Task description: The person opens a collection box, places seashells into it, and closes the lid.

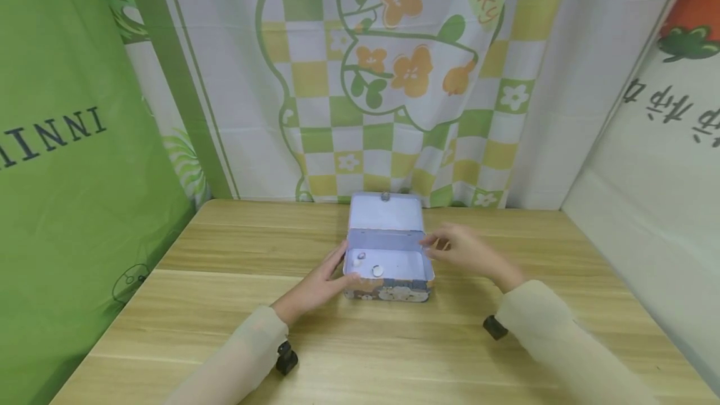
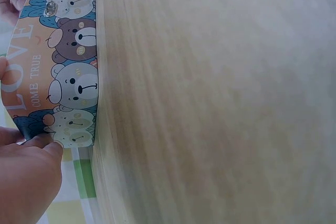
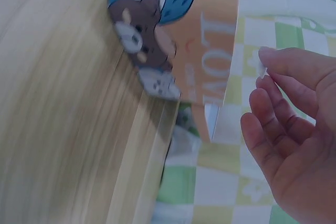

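Note:
An open tin box [image 1: 388, 262] with a lilac inside stands on the table, its hinged lid [image 1: 385, 212] tipped back. Printed bears and the words "LOVE COME TRUE" cover the box front [image 2: 73, 40]. Several small pieces lie in it, among them a pale round one [image 1: 377, 271]. My left hand [image 1: 317, 283] grips the box's left end, thumb at the front rim. At the right end, my right hand [image 1: 464, 252] is raised beside the rim. Its thumb and forefinger pinch a small white piece [image 3: 262, 70], of a kind I cannot tell.
A wooden table [image 1: 236, 305] carries the box. Behind it hangs a checked curtain [image 1: 315, 99], close to the raised lid. A green cloth [image 1: 84, 217] borders the left and a pale cloth [image 1: 647, 205] the right. Each wrist has a small black camera [image 1: 287, 358].

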